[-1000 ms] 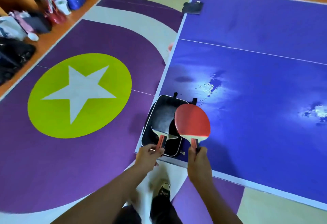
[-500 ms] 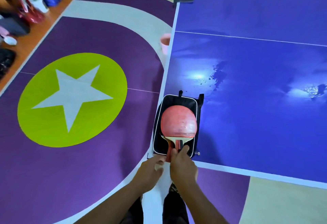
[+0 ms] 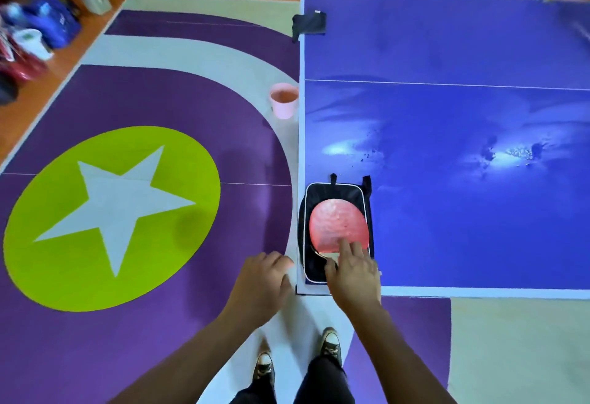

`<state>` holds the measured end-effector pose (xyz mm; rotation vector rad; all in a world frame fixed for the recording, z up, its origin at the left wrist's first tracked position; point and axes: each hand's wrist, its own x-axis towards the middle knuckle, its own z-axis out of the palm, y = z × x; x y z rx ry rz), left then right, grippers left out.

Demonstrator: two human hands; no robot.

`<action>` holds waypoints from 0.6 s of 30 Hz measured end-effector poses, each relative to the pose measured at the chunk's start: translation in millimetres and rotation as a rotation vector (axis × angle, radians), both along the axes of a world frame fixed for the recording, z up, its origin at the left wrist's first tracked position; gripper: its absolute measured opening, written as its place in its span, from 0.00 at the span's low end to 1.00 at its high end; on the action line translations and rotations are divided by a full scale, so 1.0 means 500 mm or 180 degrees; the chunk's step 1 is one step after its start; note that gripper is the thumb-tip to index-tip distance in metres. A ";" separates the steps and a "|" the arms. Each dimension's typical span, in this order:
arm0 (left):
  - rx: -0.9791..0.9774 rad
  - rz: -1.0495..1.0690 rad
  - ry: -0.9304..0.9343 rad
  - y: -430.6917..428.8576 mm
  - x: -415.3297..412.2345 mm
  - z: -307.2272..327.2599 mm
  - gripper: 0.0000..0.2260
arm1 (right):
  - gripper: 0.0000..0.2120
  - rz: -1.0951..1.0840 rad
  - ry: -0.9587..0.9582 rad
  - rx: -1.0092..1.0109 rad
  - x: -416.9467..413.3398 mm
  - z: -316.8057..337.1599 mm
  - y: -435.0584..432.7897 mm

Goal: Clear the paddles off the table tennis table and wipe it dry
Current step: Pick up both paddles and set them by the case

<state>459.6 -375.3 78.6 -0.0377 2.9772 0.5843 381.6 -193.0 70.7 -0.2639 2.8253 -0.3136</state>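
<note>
A red paddle [image 3: 336, 225] lies face up inside an open black paddle case [image 3: 364, 199] at the near left corner of the blue table tennis table [image 3: 463, 228]. A second paddle's dark edge shows just under it. My right hand [image 3: 352, 271] rests over the handles, its straight fingers touching the red rubber. My left hand [image 3: 261, 285] hovers off the table's corner with loosely curled fingers and holds nothing. Wet patches [image 3: 510, 154] glisten on the table surface. A black cloth [image 3: 309, 24] hangs over the table's left edge farther away.
A pink bucket [image 3: 283, 104] stands on the floor against the table's left side. Bags and containers [image 3: 35, 36] are piled along the far left wall. The floor mat shows a green circle with a white star [image 3: 111, 212]. My shoes [image 3: 330, 341] are by the corner.
Both paddles went from my hands down into the case, red one on top. My left hand let go and drew back off the table; my right hand opened onto the red paddle.
</note>
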 end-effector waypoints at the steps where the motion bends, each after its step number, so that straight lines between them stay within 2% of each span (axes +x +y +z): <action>1: -0.0026 -0.0031 0.0128 -0.014 -0.004 0.010 0.10 | 0.22 0.0103 0.0082 -0.0084 -0.002 0.012 -0.016; 6: -0.0198 -0.0093 0.0559 -0.096 -0.020 0.076 0.12 | 0.22 0.0189 0.0489 -0.0554 -0.012 0.071 -0.111; 11: -0.0418 0.0001 0.0932 -0.183 -0.105 0.142 0.13 | 0.22 0.0259 0.0575 -0.0790 -0.092 0.097 -0.209; 18: -0.0556 0.0219 0.0661 -0.323 -0.345 0.188 0.13 | 0.26 0.0255 0.0575 -0.1067 -0.317 0.102 -0.390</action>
